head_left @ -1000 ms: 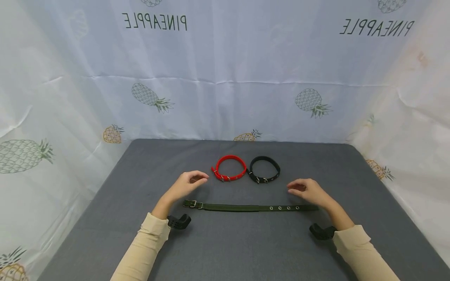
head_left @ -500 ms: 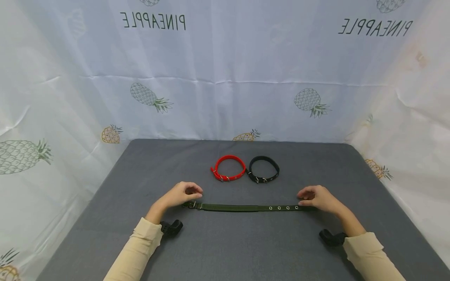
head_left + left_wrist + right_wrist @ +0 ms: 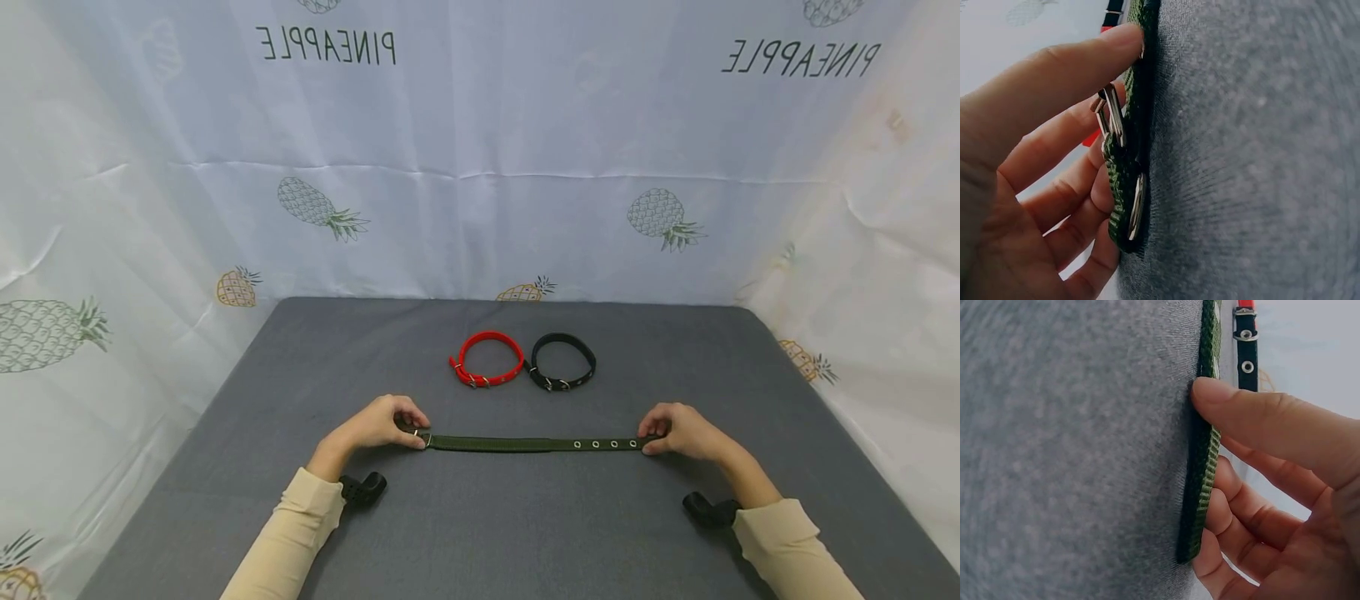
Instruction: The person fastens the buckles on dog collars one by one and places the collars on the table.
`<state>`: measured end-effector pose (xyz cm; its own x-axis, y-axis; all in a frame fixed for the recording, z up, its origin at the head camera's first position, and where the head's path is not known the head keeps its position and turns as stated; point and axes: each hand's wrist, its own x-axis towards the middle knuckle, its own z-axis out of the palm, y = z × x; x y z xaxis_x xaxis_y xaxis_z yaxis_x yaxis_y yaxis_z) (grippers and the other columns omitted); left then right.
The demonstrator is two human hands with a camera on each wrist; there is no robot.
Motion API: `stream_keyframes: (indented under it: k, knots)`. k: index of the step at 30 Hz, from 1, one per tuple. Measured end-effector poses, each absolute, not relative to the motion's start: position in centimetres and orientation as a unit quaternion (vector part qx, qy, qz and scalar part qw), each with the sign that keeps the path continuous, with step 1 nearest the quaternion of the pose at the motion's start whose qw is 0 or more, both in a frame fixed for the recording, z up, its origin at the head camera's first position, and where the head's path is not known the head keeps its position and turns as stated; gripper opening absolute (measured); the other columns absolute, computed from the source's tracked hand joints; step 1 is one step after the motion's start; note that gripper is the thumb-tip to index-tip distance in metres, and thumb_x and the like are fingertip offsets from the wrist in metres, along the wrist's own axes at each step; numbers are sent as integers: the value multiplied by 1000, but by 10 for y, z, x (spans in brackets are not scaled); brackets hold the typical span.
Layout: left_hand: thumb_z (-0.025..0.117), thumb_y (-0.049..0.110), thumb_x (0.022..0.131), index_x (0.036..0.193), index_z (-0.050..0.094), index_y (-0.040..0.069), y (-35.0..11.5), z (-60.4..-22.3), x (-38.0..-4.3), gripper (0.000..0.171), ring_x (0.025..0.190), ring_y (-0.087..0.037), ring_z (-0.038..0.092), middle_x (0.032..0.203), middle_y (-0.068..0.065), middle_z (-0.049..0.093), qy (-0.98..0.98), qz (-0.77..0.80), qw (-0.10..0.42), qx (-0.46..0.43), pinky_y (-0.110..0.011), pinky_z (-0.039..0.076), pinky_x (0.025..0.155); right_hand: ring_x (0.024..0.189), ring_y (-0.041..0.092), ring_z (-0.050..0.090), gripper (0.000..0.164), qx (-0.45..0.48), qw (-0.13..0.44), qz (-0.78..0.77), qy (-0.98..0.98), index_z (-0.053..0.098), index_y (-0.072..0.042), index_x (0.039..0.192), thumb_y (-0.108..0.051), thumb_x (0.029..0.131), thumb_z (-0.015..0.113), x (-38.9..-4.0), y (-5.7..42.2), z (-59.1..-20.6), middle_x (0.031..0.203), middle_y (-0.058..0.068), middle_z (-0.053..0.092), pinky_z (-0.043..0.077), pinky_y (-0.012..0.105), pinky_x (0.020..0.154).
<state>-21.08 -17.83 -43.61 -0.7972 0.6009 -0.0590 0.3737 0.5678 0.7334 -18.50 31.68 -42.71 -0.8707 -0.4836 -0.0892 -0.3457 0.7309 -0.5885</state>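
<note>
A flat olive-green collar point(image 3: 495, 444) lies stretched straight across the grey table, its eyelets toward the right. My left hand point(image 3: 378, 423) pinches its buckle end, thumb on the near edge and fingers along the far edge. Up close in the left wrist view, the metal buckle point(image 3: 1114, 115) sits just below my thumb, with a metal loop point(image 3: 1137, 206) at the tip. The opposite end is pinched by my right hand point(image 3: 686, 432). In the right wrist view, the strap's plain tip point(image 3: 1200, 506) runs between thumb and fingers, edge-on to the cloth.
Behind the green collar lie a red collar point(image 3: 468, 377) and a black collar point(image 3: 567, 337), each buckled into a ring, side by side and close together. A pineapple-print curtain point(image 3: 480, 225) hangs around the back and sides of the grey table point(image 3: 525, 525).
Both hands have come down toward me and spread apart, onto the green collar's two ends. Their fingers have closed on it. The red and black collars stay put.
</note>
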Motion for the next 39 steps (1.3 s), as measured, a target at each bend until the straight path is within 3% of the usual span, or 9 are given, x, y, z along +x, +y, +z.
stream_keyframes:
  k: [13, 19, 31, 39]
  knots:
    - [79, 7, 75, 86, 76, 6, -179, -438, -215, 11, 74, -5, 55, 83, -6, 68, 885, 339, 107, 301, -18, 47, 67, 70, -8, 42, 13, -257, 104, -277, 920, 68, -7, 87, -16, 81, 75, -188, 314, -427, 80, -3, 58, 40, 21, 60]
    - [77, 4, 74, 84, 74, 5, -180, -438, -220, 10, 72, -1, 52, 82, -7, 66, 890, 325, 110, 301, -17, 45, 65, 70, -7, 43, 13, -253, 102, -276, 922, 67, -7, 89, -16, 83, 73, -188, 313, -426, 80, -2, 58, 40, 21, 59]
    - [71, 7, 82, 89, 72, 10, -185, -420, -219, 8, 83, -8, 57, 95, -6, 68, 896, 319, 96, 293, -23, 50, 74, 72, -7, 49, 18, -228, 118, -302, 918, 66, -2, 97, -15, 86, 71, -189, 310, -416, 88, 6, 65, 45, 21, 60]
    - [67, 8, 87, 99, 70, 5, -187, -412, -220, 13, 93, -19, 65, 100, -12, 70, 892, 349, 102, 269, -28, 54, 80, 79, -10, 54, 17, -211, 116, -313, 919, 65, -2, 99, -16, 89, 67, -193, 310, -408, 96, 10, 69, 48, 21, 65]
